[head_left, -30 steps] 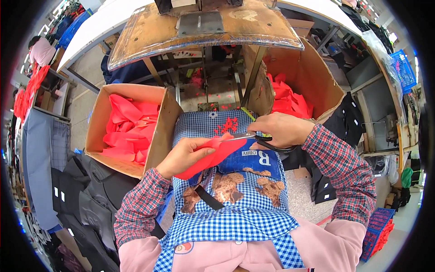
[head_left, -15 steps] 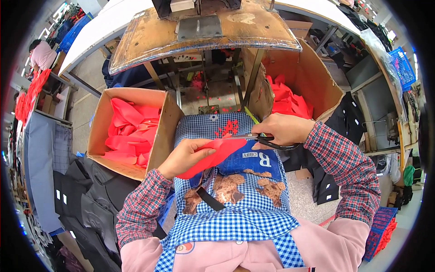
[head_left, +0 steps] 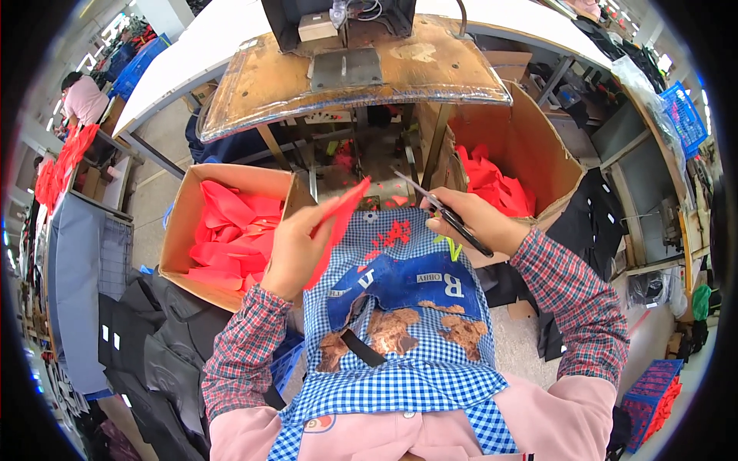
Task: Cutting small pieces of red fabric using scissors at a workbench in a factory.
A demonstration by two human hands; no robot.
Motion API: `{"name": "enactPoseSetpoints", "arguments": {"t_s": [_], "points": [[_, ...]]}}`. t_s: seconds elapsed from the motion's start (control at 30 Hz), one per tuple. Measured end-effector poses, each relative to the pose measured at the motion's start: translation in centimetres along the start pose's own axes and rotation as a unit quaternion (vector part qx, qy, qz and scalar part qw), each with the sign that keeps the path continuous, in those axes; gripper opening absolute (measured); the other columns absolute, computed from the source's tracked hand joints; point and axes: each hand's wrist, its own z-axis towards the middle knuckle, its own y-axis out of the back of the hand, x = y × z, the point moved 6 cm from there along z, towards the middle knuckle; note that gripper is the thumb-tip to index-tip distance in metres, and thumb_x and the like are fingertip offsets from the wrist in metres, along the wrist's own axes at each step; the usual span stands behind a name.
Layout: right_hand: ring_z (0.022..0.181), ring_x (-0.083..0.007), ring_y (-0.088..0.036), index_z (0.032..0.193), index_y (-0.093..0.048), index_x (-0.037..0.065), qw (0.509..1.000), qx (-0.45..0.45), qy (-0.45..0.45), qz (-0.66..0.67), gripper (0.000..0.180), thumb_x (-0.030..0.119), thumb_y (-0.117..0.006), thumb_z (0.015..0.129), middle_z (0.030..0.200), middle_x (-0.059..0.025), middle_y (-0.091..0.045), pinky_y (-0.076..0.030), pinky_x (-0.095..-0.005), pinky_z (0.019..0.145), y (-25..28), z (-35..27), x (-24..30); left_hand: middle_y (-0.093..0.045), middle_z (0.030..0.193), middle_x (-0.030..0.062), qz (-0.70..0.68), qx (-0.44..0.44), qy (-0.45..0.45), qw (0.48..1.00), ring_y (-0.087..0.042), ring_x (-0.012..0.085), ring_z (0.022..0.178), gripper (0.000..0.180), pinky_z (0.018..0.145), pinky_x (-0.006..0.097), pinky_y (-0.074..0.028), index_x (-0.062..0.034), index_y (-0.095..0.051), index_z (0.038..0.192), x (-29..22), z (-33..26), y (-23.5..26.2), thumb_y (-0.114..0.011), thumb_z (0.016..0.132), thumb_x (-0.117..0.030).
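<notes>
A red fabric piece (head_left: 338, 228) is pinched in my left hand (head_left: 298, 247), its pointed end tilted up and to the right. My right hand (head_left: 475, 220) grips black-handled scissors (head_left: 457, 220), whose blades point up and left, apart from the fabric. Between and below the hands, a blue checked apron (head_left: 400, 369) with brown bear pictures covers my lap. Small red scraps (head_left: 397, 233) lie on it, and a yellow-green strip (head_left: 447, 247) hangs beneath the right hand.
Cardboard boxes of red pieces stand at the left (head_left: 171, 244) and right (head_left: 565, 180). A worn wooden tabletop (head_left: 430, 73) juts out ahead above my knees. Black garments (head_left: 165, 338) are heaped at the lower left. Another person (head_left: 84, 98) is far off at the left.
The scissors have come away from the red piece, and the blades now point farther upward. My left hand has moved left and up, turning the piece more upright. A small scrap appears between the hands.
</notes>
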Motion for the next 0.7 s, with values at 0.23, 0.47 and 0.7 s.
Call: {"name": "enactPoseSetpoints", "arguments": {"t_s": [0.23,0.47,0.7], "points": [[0.07,-0.0044,-0.046,0.118,-0.054,0.007,0.981,-0.056,-0.136,0.128,0.023,0.025,-0.056,0.105,0.074,0.0013,-0.048,-0.042,-0.0248,0.063,-2.0,-2.9,-0.7,-0.061,0.097,0.012,0.236,-0.179,-0.157,0.942,-0.063,0.0308,0.093,0.047,0.081,0.04,-0.053,-0.0103,-0.066,0.129,-1.0,7.4,4.2,-0.068,0.083,0.0],[0.066,-0.0062,-0.052,0.116,-0.058,0.006,0.976,-0.086,-0.151,0.133,0.02,0.019,-0.06,0.101,0.073,0.0,-0.055,-0.044,-0.0259,0.062,-3.8,-6.4,-1.1,-0.059,0.098,0.0111,0.376,-0.237,-0.164,0.881,-0.062,0.0305,0.093,0.047,0.078,0.042,-0.053,-0.0124,-0.061,0.133,0.0,15.9,5.9,-0.064,0.087,-0.005],[0.065,-0.008,-0.05,0.115,-0.059,0.004,0.97,-0.11,-0.15,0.153,0.021,0.019,-0.062,0.1,0.073,-0.0002,-0.054,-0.044,-0.027,0.061,-4.1,-7.5,-1.5,-0.057,0.101,0.0115,0.424,-0.236,-0.17,0.857,-0.063,0.031,0.097,0.043,0.077,0.043,-0.055,-0.0108,-0.058,0.131,-1.3,20.9,6.0,-0.062,0.088,-0.006]]}}
